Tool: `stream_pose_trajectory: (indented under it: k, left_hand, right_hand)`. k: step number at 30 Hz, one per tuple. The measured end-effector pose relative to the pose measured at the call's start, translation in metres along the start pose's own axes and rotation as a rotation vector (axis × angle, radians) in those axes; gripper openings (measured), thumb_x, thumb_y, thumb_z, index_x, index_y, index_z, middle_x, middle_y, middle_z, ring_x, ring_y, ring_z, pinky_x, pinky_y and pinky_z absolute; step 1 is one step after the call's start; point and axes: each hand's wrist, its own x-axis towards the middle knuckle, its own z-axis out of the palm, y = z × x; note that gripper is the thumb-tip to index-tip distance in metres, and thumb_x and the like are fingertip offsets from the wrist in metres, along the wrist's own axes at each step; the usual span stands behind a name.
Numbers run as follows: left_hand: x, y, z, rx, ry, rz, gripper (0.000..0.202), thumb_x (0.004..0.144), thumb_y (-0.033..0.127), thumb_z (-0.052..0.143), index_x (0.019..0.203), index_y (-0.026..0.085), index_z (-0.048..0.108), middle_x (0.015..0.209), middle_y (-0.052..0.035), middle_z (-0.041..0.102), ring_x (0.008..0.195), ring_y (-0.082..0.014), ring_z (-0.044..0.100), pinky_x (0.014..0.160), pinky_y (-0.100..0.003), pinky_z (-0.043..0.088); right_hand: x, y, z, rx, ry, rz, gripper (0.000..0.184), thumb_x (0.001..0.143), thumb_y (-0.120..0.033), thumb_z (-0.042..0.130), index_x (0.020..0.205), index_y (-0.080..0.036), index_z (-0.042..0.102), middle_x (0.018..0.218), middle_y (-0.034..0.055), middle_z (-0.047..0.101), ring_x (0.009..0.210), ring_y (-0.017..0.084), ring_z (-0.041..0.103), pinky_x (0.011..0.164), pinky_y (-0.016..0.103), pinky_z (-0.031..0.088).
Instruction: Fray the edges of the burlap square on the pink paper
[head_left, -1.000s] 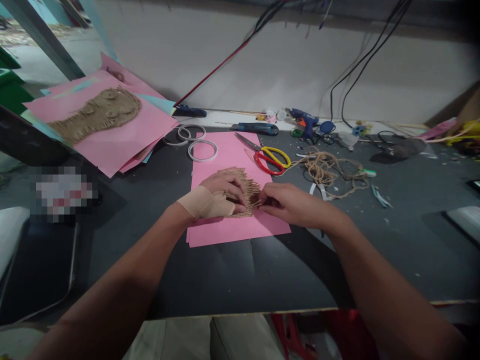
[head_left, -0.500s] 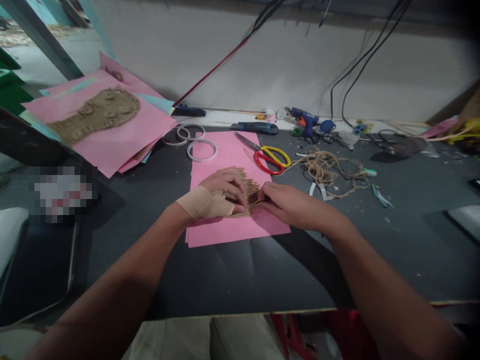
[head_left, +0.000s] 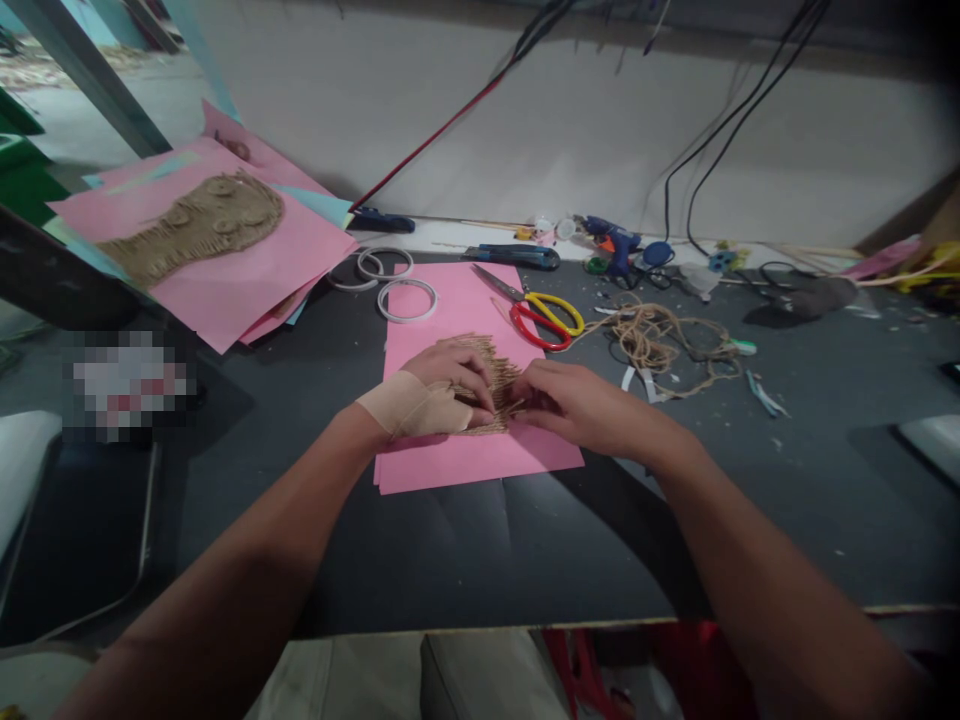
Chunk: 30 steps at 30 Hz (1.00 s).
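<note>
A flat piece made of rows of jute twine (head_left: 501,376) lies on pink paper (head_left: 480,462), its frayed edge pointing up and right. Over its left part rests my left hand (head_left: 442,385), with beige tape around the wrist and palm. Its fingers are bent, and thumb and fingertips come close together on the twine. My right hand (head_left: 559,395) is closed in a pinch at the piece's right edge, on a strand of twine partly hidden by the fingers. Just beyond the hands lie scissors (head_left: 547,318) with one red and one yellow handle loop.
Loose twine (head_left: 652,340) lies tangled at the right. Grey rings (head_left: 406,300) and a blue utility knife (head_left: 517,256) are behind the paper. A blue glue gun (head_left: 619,250) sits by the wall. At the left, stacked pink sheets (head_left: 217,300) bear a larger twine shape.
My right hand's fingers have shifted slightly and opened a little at the twine's edge. My left hand stays on the piece. The whole view has moved very slightly.
</note>
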Motion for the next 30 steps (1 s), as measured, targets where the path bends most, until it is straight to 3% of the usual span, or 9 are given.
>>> stream_pose_trajectory:
  k: [5, 16, 24, 27, 30]
  left_hand:
    - [0.001, -0.001, 0.001, -0.009, 0.037, 0.054, 0.005, 0.081, 0.026, 0.082, 0.077, 0.024, 0.081, 0.092, -0.005, 0.076, 0.1, -0.0237, 0.07, 0.119, -0.053, 0.043]
    - [0.001, -0.003, 0.0, 0.043, -0.004, 0.062, 0.003, 0.082, 0.023, 0.079, 0.08, 0.024, 0.082, 0.095, -0.0032, 0.076, 0.095, -0.0199, 0.071, 0.123, -0.052, 0.04]
    - [0.001, -0.004, -0.001, 0.038, -0.019, 0.063, 0.004, 0.082, 0.025, 0.081, 0.085, 0.026, 0.084, 0.097, -0.0052, 0.077, 0.097, -0.0217, 0.072, 0.118, -0.053, 0.044]
    - [0.002, -0.002, -0.002, 0.041, -0.025, 0.054, 0.006, 0.083, 0.025, 0.079, 0.085, 0.026, 0.085, 0.097, -0.0058, 0.077, 0.1, -0.0235, 0.071, 0.117, -0.053, 0.045]
    - [0.001, -0.002, -0.002, 0.042, -0.018, 0.058, 0.007, 0.085, 0.028, 0.078, 0.084, 0.026, 0.084, 0.097, -0.0058, 0.077, 0.101, -0.024, 0.071, 0.119, -0.055, 0.043]
  right_hand:
    - [0.002, 0.004, 0.005, -0.073, -0.012, -0.021, 0.012, 0.105, -0.028, 0.056, 0.104, -0.02, 0.066, 0.105, 0.0084, 0.067, 0.098, 0.023, 0.063, 0.084, 0.034, 0.046]
    - [0.002, -0.007, 0.005, -0.222, -0.06, 0.088, 0.011, 0.104, -0.023, 0.053, 0.108, -0.017, 0.062, 0.11, 0.0109, 0.067, 0.091, 0.024, 0.065, 0.073, 0.034, 0.044]
    - [-0.006, 0.002, -0.012, 0.064, 0.051, -0.051, 0.007, 0.096, -0.022, 0.067, 0.102, -0.019, 0.069, 0.097, 0.0049, 0.069, 0.082, 0.017, 0.061, 0.072, 0.028, 0.043]
    - [-0.005, 0.001, -0.014, 0.165, 0.008, -0.036, 0.021, 0.09, -0.021, 0.074, 0.11, -0.018, 0.071, 0.092, 0.003, 0.072, 0.078, 0.015, 0.063, 0.07, 0.027, 0.044]
    - [-0.002, -0.001, -0.011, 0.21, -0.019, -0.066, 0.017, 0.089, -0.022, 0.076, 0.106, -0.018, 0.074, 0.09, 0.0023, 0.074, 0.076, 0.014, 0.063, 0.069, 0.026, 0.044]
